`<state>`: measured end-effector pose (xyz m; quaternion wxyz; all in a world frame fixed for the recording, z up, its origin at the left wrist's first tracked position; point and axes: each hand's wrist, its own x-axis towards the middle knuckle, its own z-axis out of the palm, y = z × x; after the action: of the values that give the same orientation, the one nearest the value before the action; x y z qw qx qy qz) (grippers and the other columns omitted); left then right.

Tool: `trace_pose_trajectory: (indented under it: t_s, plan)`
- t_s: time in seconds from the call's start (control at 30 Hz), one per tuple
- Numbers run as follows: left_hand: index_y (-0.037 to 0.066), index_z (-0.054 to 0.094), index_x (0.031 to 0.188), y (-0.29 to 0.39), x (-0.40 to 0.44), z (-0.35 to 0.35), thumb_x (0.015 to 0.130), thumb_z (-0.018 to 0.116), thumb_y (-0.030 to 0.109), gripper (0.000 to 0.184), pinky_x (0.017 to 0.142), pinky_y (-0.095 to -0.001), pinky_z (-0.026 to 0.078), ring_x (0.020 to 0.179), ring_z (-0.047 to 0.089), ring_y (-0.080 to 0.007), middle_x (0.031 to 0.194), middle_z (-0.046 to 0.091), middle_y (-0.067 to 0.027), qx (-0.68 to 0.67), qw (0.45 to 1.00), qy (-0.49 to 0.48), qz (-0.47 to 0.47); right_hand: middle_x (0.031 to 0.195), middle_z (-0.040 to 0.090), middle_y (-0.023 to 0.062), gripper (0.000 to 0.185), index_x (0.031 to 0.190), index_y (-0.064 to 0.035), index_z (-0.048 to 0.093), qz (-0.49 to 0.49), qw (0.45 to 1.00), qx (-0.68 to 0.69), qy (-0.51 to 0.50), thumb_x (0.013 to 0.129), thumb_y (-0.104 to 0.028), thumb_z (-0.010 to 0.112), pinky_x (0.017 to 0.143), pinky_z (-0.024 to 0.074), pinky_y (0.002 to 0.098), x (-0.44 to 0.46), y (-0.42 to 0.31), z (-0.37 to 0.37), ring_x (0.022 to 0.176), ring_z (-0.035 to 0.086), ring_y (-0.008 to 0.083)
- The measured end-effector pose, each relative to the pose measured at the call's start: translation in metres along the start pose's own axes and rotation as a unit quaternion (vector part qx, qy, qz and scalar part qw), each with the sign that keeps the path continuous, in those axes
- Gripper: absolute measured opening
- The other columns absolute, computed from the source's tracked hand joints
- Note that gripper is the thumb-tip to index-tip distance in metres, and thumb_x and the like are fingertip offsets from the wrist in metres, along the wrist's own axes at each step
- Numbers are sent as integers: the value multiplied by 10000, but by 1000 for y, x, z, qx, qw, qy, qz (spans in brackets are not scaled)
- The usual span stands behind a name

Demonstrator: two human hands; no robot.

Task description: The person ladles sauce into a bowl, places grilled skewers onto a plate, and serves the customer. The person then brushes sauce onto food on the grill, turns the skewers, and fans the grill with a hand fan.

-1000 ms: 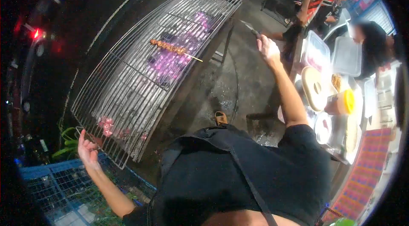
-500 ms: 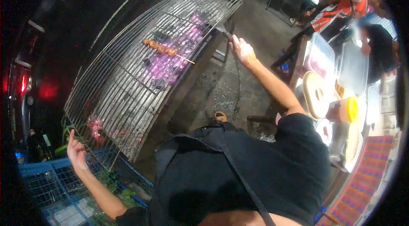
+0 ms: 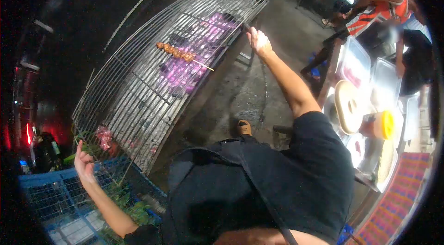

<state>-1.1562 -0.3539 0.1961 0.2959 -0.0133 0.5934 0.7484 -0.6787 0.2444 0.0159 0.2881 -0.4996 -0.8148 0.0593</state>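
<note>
1. As I look on, a long wire grill (image 3: 127,76) stretches diagonally in front of the person in black.
2. To the person's right stands a crowded table (image 3: 331,63), bearing clear plastic containers (image 3: 354,62), a pale oval piece (image 3: 348,106) and a yellow-topped tub (image 3: 384,125).
3. Beyond it, I see one person in orange and white (image 3: 391,8) and another in dark clothing (image 3: 416,55).
4. Charcoal (image 3: 185,71) glows violet-pink beneath the middle bars.
5. One skewer of browned meat (image 3: 175,52) lies across the bars above that glow, its bare stick pointing toward the grill's right edge.
6. The left hand (image 3: 84,164) is beside the grill's near-left corner, index finger extended, the others loosely bent; I cannot tell whether it touches the metal.
7. The right hand (image 3: 259,42) is raised by the far right edge, fingers closed around a dark tool (image 3: 246,27), mostly hidden.
</note>
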Motion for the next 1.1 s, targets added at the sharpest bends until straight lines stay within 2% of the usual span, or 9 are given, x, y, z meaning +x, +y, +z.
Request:
trace_pose_trajectory:
  t_s: [0.2, 0.3, 0.4, 0.53, 0.67, 0.73, 0.8, 0.97, 1.1]
  plan:
    - [111, 423, 1311, 1, -21, 36, 905, 368, 49, 414, 311, -147, 168, 411, 267, 6, 566, 221, 100, -12, 998, 69, -5, 809, 613, 211, 242, 1033, -37, 531, -158, 978, 124, 56, 856, -196, 572, 667, 491, 460, -34, -9, -3, 756, 592, 400]
    - [118, 419, 1315, 1, -21, 33, 897, 371, 49, 426, 311, -146, 161, 410, 271, 5, 564, 224, 102, 6, 998, 67, -3, 825, 578, 237, 330, 1084, 0, 477, -170, 981, 61, 77, 855, -220, 569, 599, 494, 443, -31, -13, 0, 704, 593, 389]
    - [124, 408, 1325, 0, -22, 32, 897, 370, 53, 435, 306, -146, 162, 410, 275, 1, 563, 232, 103, 1, 998, 60, -3, 849, 547, 239, 336, 1090, 8, 462, -126, 988, 44, 75, 853, -207, 566, 612, 493, 435, -14, -20, 14, 706, 586, 386]
    - [129, 396, 1335, 1, -33, 41, 906, 365, 61, 436, 299, -140, 176, 410, 276, -4, 562, 247, 102, 1, 997, 75, -10, 823, 489, 227, 267, 1015, -15, 456, -149, 982, 89, 81, 842, -188, 562, 621, 483, 453, 6, -18, 29, 697, 551, 409]
    - [133, 400, 1334, 8, -26, 33, 911, 365, 66, 430, 296, -136, 185, 412, 275, -5, 562, 251, 101, -17, 998, 68, -3, 852, 487, 237, 252, 984, -16, 447, -140, 981, 118, 69, 836, -182, 565, 643, 478, 462, 18, -20, 37, 725, 545, 422]
    - [133, 407, 1330, 12, -41, 55, 908, 363, 52, 432, 311, -129, 205, 413, 269, -7, 563, 253, 100, 45, 996, 78, -5, 836, 503, 235, 233, 949, -4, 466, -131, 981, 128, 65, 833, -179, 567, 684, 467, 469, 26, -17, 50, 735, 540, 429]
    - [131, 410, 1328, 16, -18, 22, 907, 364, 51, 431, 315, -128, 206, 415, 270, -8, 563, 252, 100, 48, 998, 52, 1, 839, 525, 235, 235, 956, -4, 488, -124, 982, 135, 49, 832, -185, 572, 697, 467, 464, 31, -11, 59, 748, 547, 426]
    - [114, 407, 1329, 9, -26, 34, 900, 368, 38, 437, 327, -128, 214, 422, 273, -8, 565, 251, 98, 82, 995, 50, -1, 856, 584, 233, 285, 1014, -2, 542, -149, 968, 200, -4, 828, -212, 592, 718, 476, 440, 6, 0, 28, 799, 570, 407]
    - [99, 397, 1336, 5, -27, 32, 897, 373, 33, 444, 331, -137, 206, 425, 268, -7, 566, 243, 96, 32, 998, 47, 4, 851, 585, 191, 360, 1116, -35, 525, -203, 965, 145, 87, 818, -211, 623, 673, 481, 414, -17, 1, -6, 778, 579, 361]
